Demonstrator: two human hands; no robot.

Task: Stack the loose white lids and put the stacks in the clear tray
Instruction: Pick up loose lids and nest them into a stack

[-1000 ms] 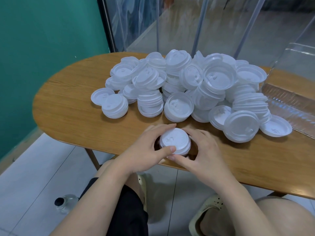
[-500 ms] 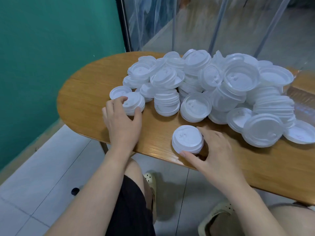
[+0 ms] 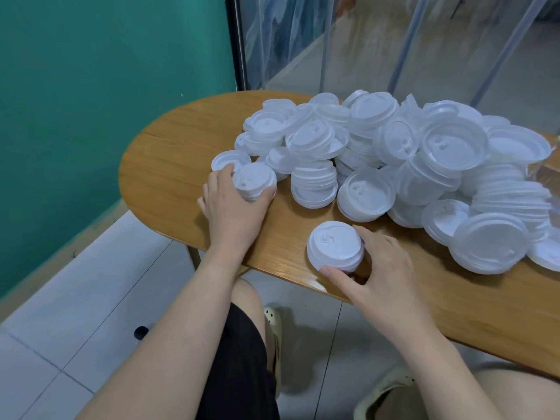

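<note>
At the near edge of the tabletop [image 3: 169, 165], right hand [image 3: 383, 268] curled around a short stack of white lids [image 3: 335, 247]; thumb at the stack's near side, fingers at its right side; stack upright, standing on the wood just inside the edge. Left of it and farther in, left hand [image 3: 233, 207] grasping a second small stack [image 3: 254, 181]; thumb on the stack's right side, fingers wrapped round its left; top lid shows a small drinking hole; this stack sits at the left fringe of the heap. Just beyond the left fingers, a single lid [image 3: 228, 159] lying flat on the wood, touching or nearly touching the held stack; cannot tell which.

Outward to the right and far side: the main heap of loose lids [image 3: 409, 153], many partly nested, some tilted, some upside down; within it a tidy upright stack [image 3: 315, 184] just right of the left hand, and a tilted stack [image 3: 366, 194] beside that; a large leaning stack [image 3: 491, 245] at the heap's near right.

At the far right frame edge, a sliver of clear tray [image 3: 547, 174], touching the heap; its contents not discernible.

Beyond: green wall [image 3: 106, 101] on the left; tiled floor [image 3: 75, 313] below; a small dark round object [image 3: 141, 332] on the floor by the person's leg.
</note>
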